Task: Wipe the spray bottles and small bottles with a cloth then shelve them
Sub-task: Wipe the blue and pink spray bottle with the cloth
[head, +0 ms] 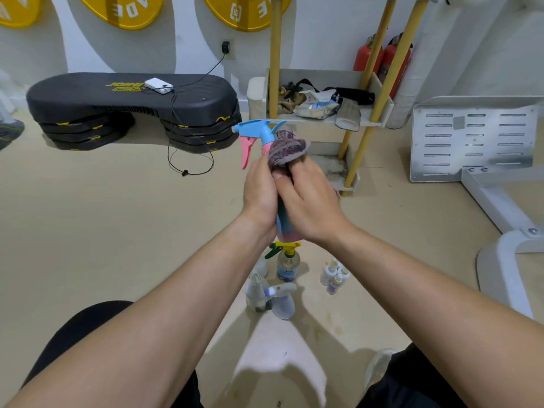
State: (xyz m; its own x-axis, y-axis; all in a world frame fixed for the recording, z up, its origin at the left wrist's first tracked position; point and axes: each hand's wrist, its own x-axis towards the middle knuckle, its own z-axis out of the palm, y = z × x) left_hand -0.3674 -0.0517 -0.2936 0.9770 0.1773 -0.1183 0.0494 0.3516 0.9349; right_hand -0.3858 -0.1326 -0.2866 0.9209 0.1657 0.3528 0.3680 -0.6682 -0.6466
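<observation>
Holding a blue-and-pink spray bottle (256,132) upright in the left hand (260,192), pressing a cloth (287,148) to its neck with the right hand (312,204).

Beige floor (117,231), yellow-trigger spray bottle (288,265) upright, white spray bottles (272,297), small bottles (334,275) clustered, black step platforms (132,104) stacked
</observation>
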